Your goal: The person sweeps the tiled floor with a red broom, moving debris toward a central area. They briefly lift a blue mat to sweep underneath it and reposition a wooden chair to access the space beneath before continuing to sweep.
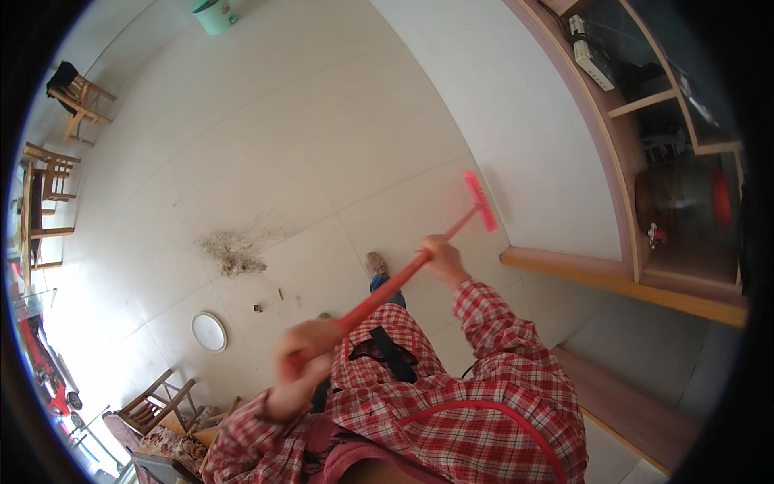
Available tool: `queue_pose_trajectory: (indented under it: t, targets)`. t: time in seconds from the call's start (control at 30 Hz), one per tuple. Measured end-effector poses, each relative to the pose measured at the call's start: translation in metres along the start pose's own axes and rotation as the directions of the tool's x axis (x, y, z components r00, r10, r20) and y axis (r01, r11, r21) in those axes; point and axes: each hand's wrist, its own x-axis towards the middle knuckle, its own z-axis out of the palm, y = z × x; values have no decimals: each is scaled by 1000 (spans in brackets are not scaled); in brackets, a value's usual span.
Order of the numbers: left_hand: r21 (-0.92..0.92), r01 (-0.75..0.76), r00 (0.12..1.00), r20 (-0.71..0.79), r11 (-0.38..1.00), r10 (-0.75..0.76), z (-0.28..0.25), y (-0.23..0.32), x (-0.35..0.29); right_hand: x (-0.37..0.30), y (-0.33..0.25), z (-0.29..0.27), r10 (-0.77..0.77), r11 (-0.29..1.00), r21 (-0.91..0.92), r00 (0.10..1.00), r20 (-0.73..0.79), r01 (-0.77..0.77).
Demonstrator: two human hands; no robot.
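I hold a red-handled broom slanting across my body, its narrow pink head down on the floor beside the white side panel. My left hand, smeared by motion, is closed around the upper end of the handle. Farther down the shaft, my right hand grips it with the fingers wrapped round. On the tiles to the left of my feet lies a heap of grey-brown dirt with loose dust scattered about it. Two small dark bits, one of them a little block, lie nearer to me.
A round white disc lies on the floor at left. Wooden chairs line the left side, with another chair at lower left. A mint-green bucket stands far off. Open wooden shelving holding a large jar rises at right.
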Motion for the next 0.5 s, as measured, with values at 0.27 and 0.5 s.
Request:
queue_pose_trajectory:
  t: [0.27,0.5]
  targets:
    - [15,-98,981,169,995,94,37,21,139,79,51,19,-4,990,138,991,134,-15]
    - [421,-528,848,307,738,432,56,197,148,130,-185,55,-341,736,639,938,65,223]
